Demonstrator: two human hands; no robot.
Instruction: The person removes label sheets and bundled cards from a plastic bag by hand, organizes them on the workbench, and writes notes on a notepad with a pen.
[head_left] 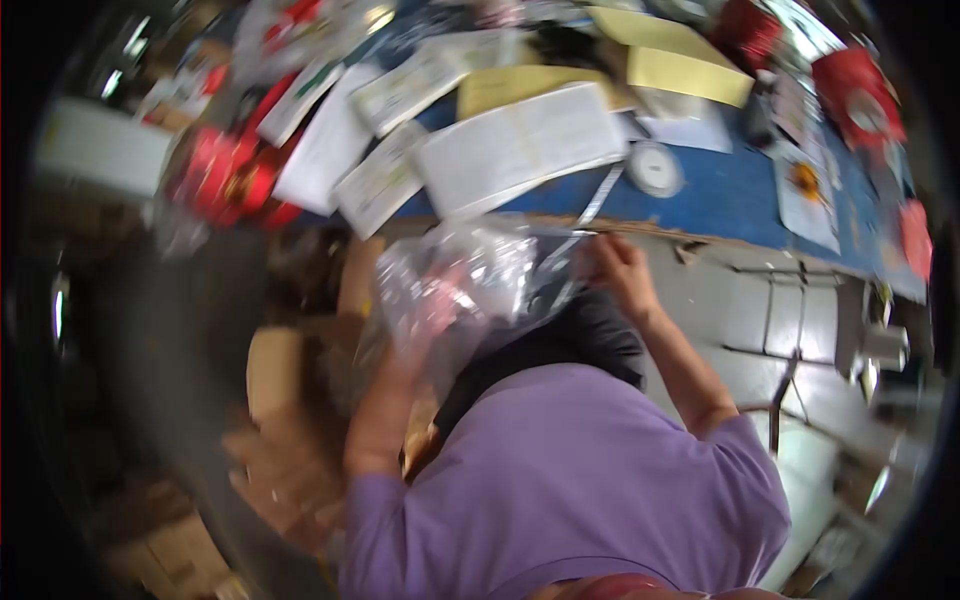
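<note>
A clear plastic bag (500, 275) is spread over my lap, just below the front edge of the blue table (570, 200). My left hand (435, 305) is inside or behind the bag's left part, seen blurred through the plastic, so its fingers cannot be made out. At the bag's right end, my right hand (617, 268) has its fingers bent together on the edge of the plastic. A thin pale strip (598, 197) runs from a white roll (655, 169) on the table down toward the bag, near my right hand.
White paper packets (520, 150) and yellow card (690, 75) lie along the table. Red wrapped items (225, 175) are at the left, another red package (860, 95) at the right. Cardboard (275, 375) stands left of my lap; a metal-legged stool frame (785, 385) is at right.
</note>
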